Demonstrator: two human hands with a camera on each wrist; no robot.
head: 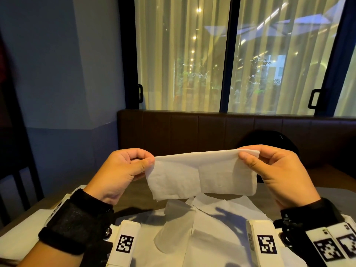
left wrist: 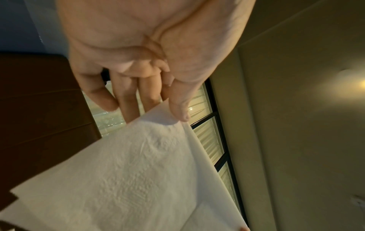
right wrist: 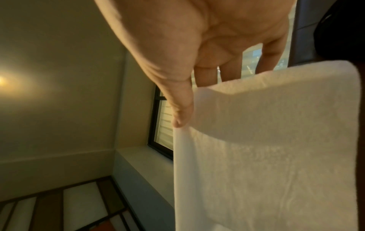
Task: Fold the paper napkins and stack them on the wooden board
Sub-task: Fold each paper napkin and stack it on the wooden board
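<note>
The napkin (head: 202, 174) is thin, matt white paper with a softly embossed, slightly rough surface, more loose sheets (head: 217, 228) of like paper cover the brown wood-look worktop (head: 138, 191), and the seat back (head: 192, 130) looks like smooth dark leather.

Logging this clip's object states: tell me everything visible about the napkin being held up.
The napkin is white, soft embossed paper, a wide rectangle with a vertical crease near its middle and slight wrinkles. It hangs in the air above other white paper sheets on the table, its top edge stretched level. The left hand pinches its upper left corner and the right hand its upper right; nothing else touches it.
</note>
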